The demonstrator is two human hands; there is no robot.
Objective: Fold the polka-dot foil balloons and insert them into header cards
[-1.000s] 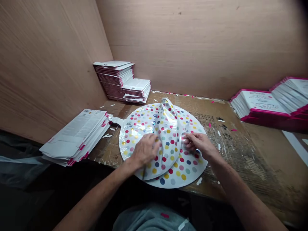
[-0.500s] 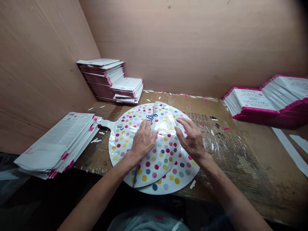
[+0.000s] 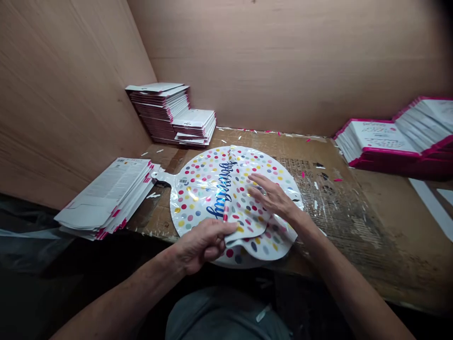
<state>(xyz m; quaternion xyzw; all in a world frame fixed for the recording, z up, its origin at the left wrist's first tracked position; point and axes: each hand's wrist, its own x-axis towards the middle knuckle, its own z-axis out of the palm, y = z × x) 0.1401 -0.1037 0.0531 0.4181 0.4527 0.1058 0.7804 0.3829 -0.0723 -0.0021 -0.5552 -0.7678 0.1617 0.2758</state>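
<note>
A round foil balloon with multicoloured polka dots and blue script lies flat on the bench, its tab pointing left. One side is folded over the middle as a crumpled flap. My left hand grips the flap's lower edge near the balloon's front rim. My right hand rests flat on the flap, fingers spread. A thin pink-striped strip runs along the fold, partly hidden by the flap.
The bench is covered in worn, taped cardboard with paper scraps. Stacks of white packaging cards with pink edges stand at left, back and right. Plywood walls enclose the back and left.
The flap has swung back, uncovering the blue script. My left hand has moved toward the front and closed on the flap's edge, while my right hand has moved onto the flap. The view has shifted slightly.
</note>
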